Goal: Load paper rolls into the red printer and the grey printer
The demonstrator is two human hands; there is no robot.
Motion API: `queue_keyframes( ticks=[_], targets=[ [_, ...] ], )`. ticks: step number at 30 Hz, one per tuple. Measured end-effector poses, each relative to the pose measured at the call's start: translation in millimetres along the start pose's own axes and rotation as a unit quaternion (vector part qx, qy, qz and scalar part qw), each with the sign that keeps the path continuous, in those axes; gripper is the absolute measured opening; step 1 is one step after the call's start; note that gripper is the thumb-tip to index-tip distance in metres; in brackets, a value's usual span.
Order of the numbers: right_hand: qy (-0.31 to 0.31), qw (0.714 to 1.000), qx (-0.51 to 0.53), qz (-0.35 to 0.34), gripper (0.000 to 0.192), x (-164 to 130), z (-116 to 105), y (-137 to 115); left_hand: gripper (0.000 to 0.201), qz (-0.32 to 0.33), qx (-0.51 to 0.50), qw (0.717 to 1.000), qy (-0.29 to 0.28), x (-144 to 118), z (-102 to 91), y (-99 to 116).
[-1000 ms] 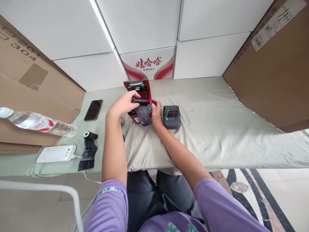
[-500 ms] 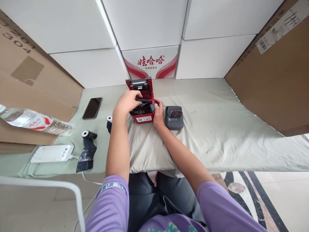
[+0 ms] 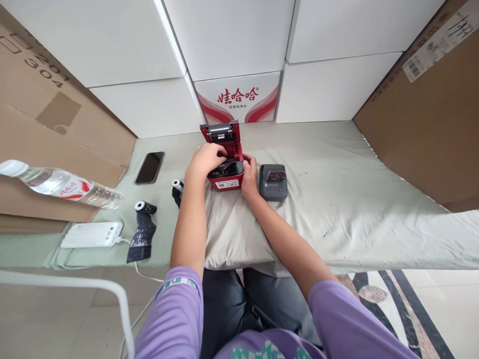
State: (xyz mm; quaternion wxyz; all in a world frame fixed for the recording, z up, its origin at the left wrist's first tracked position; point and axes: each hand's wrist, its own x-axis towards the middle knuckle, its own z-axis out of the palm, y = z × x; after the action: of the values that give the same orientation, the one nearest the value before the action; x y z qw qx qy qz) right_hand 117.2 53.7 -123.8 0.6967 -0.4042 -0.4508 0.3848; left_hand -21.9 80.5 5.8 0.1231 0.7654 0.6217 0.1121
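Both your arms reach forward, bare from the purple sleeves down, forearms converging as they go out. Your left hand is palm down with fingers curled over and pressing downward. Your right hand sits just beside it, slightly nearer you, thumb up and fingers wrapped inward, wrist held straight.

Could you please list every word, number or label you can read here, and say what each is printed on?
"娃哈哈": red brand on the white carton.
"201" and "304": on the brown cardboard box.
Small line under the brand: too small.
Water bottle label: blurred.
Red printer sticker: unreadable.
Shipping label: unreadable.
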Motion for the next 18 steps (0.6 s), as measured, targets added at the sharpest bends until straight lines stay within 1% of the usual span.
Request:
queue_keyframes(
  ticks=[2, 5, 7, 9, 10, 11, 12, 15, 16, 17, 18],
  targets=[
    [0.000, 1.000, -0.003, -0.001, 0.035, -0.1, 0.1, 0.3, 0.026, 0.004, -0.031, 1.000, -0.005, -5.9, -8.5, 5.1],
    [-0.002, 1.000, -0.011, 0.000, 0.037, -0.2, -0.2, 0.8, 0.043, -0.006, -0.098, 0.994, -0.035, -16.6, -22.0, 13.9],
    [-0.003, 1.000, -0.016, 0.000, 0.039, -0.2, -0.6, 1.3, 0.051, -0.015, -0.142, 0.988, -0.057, -23.5, -29.5, 19.1],
    [-0.002, 1.000, -0.016, -0.001, 0.039, -0.3, -1.0, 1.5, 0.056, -0.009, -0.171, 0.983, -0.067, -28.9, -35.0, 23.3],
    [-0.003, 1.000, -0.015, -0.001, 0.039, -0.4, -1.2, 1.5, 0.058, 0.001, -0.180, 0.982, -0.062, -30.6, -36.7, 24.9],
    [-0.004, 1.000, -0.014, -0.002, 0.038, -0.4, -1.4, 1.5, 0.059, 0.016, -0.185, 0.982, -0.045, -31.3, -37.4, 26.0],
    [-0.005, 1.000, -0.015, -0.003, 0.038, -0.5, -1.5, 1.5, 0.058, 0.034, -0.186, 0.982, -0.014, -31.0, -36.9, 26.5],
    [-0.005, 1.000, -0.016, -0.004, 0.038, -0.4, -1.3, 1.7, 0.051, 0.066, -0.147, 0.978, 0.135, -23.6, -29.0, 24.5],
    [-0.004, 1.000, -0.014, -0.004, 0.038, -0.3, -1.1, 1.7, 0.049, 0.068, -0.121, 0.975, 0.172, -19.9, -24.8, 22.9],
    [-0.002, 1.000, -0.012, -0.002, 0.038, -0.2, -0.8, 1.8, 0.048, 0.065, -0.094, 0.975, 0.191, -16.4, -20.7, 21.2],
    [0.000, 1.000, -0.008, 0.000, 0.037, -0.2, -0.4, 1.9, 0.047, 0.060, -0.072, 0.976, 0.196, -13.6, -17.1, 19.9]
  ],
)
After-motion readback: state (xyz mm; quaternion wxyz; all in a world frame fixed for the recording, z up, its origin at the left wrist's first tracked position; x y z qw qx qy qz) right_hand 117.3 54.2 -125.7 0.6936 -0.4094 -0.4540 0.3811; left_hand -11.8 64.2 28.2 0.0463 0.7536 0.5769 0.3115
